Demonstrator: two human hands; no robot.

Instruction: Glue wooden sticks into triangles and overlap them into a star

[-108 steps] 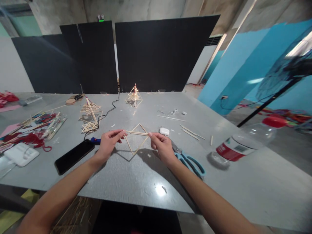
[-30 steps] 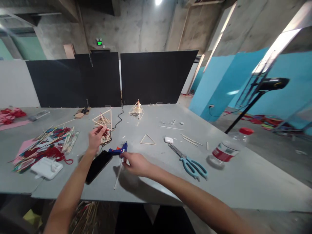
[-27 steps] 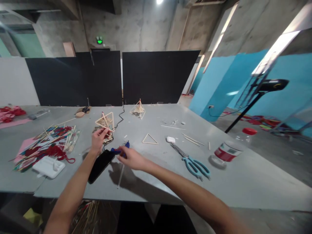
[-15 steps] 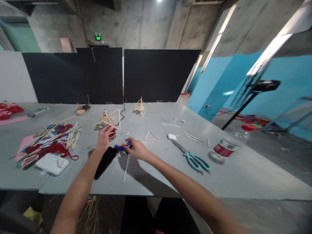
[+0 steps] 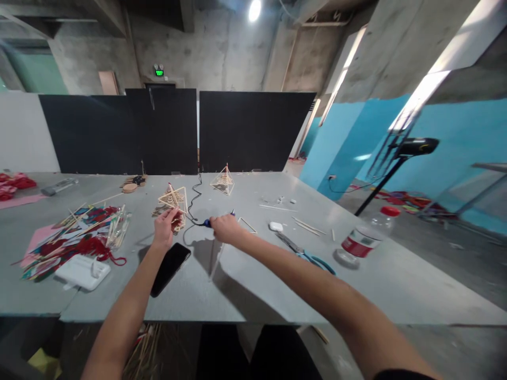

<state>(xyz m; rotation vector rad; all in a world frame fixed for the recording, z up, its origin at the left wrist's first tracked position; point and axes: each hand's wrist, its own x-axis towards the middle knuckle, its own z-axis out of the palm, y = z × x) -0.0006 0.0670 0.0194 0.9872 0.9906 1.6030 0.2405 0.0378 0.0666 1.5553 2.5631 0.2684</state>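
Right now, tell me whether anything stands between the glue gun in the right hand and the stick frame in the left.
Nothing visible does. The right hand holds the glue gun beside the stick frame pinched by the left hand; only bare table lies between.

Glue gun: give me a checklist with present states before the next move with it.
1. Glue gun in the right hand: ok, gripped and lifted off the table.
2. Stick frame in the left hand: ok, pinched in the fingers.
3. Nozzle pointing at a joint: cannot tell, hidden by the hand.
4. Black cord free of the frame: not ok, it runs right beside it.
5. Phone away from drips: not ok, it lies just below the hands.
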